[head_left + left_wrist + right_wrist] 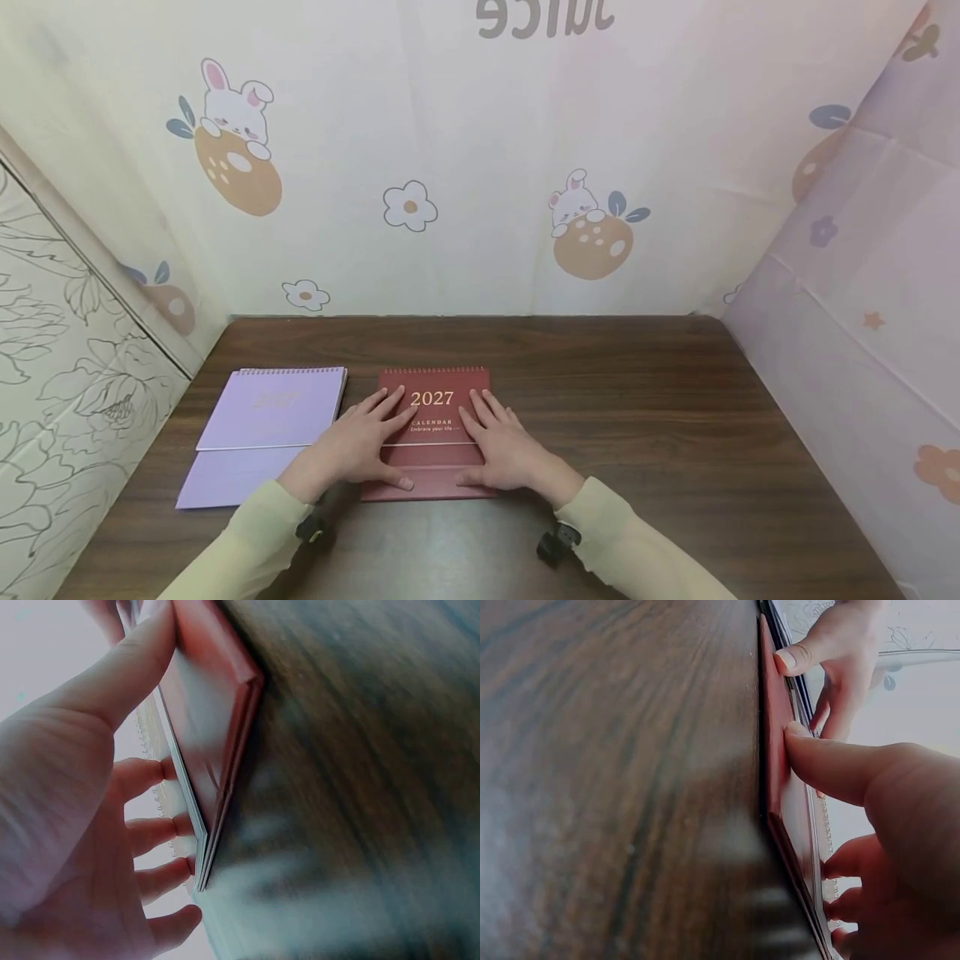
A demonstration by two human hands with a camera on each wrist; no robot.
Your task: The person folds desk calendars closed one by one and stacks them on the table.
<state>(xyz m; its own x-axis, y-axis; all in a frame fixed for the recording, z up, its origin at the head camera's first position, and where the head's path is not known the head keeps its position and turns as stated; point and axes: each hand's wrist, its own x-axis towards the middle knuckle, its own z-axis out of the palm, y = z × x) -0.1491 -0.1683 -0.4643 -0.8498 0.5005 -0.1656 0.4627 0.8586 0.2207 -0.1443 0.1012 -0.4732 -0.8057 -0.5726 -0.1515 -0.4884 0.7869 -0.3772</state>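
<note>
A dark red 2027 desk calendar lies flat on the wooden table, its spiral binding along the far edge. My left hand rests on its left side with the fingers spread over the cover and the thumb on the near flap. On the right side my right hand lies the same way, fingers spread and thumb pointing inward. Both wrist views show the thumbs on the red board and the fingertips on the cover, with the page edges visible between the boards.
A lilac spiral calendar lies flat to the left, close to my left hand. The brown table extends to the right. Behind it hangs a pale curtain with rabbits and flowers. Each wrist wears a dark strap.
</note>
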